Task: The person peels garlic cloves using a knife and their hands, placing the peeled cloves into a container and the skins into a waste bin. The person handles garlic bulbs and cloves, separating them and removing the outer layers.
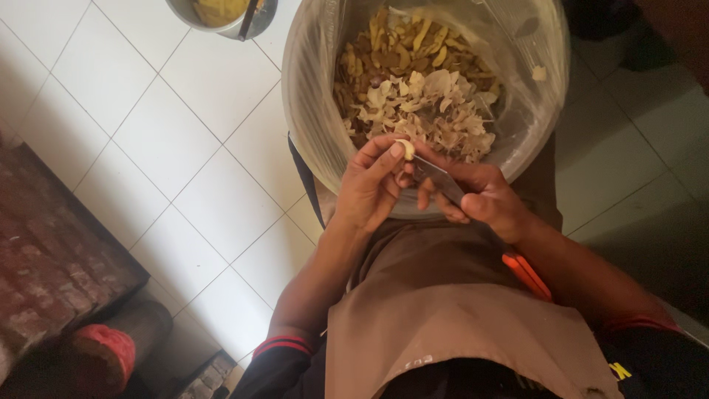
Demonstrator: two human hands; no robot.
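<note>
At the far left, a red brick edge [44,244] meets the white tiled floor [177,148]. A round metal bowl [221,18] sits at the top. The left hand [373,185] pinches a small pale garlic clove [404,148] in its fingers [388,159]. Just beside it, the right hand [473,196] is wrapped tight around a small knife with a grey blade [437,177], which touches the clove. Both hands work over a big bin lined with a clear plastic bag [310,96], full of dry peels [428,103].
</note>
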